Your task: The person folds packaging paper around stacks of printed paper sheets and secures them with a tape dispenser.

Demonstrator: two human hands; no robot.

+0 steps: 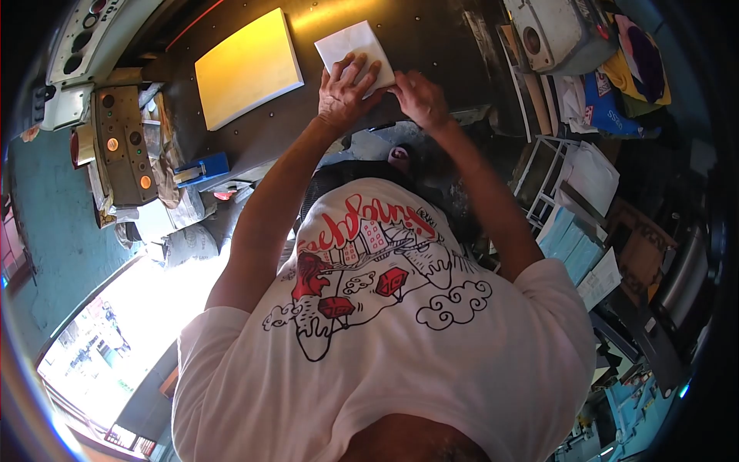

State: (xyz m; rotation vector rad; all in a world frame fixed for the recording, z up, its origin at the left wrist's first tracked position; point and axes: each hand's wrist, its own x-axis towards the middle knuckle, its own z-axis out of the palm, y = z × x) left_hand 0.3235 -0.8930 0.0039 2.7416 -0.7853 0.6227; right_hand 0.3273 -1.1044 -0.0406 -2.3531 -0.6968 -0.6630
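A small white paper stack point(350, 40) lies at an angle on the dark metal work table point(308, 58). My left hand point(348, 91) rests on top of it, fingers spread over the upper face and the thumb towards the near edge. At the stack's near right corner, my right hand point(419, 100) has its fingers closed in a pinch on the edge. How many sheets are between those fingertips cannot be seen. To the left lies a larger stack of paper point(248, 69), lit yellow by the lamp glow.
A control box point(123, 146) with round buttons stands at the table's left side, near a blue stapler-like object point(202, 169). On the right are a grey machine housing point(558, 35), a white wire rack point(539, 173) and piled papers and cloths.
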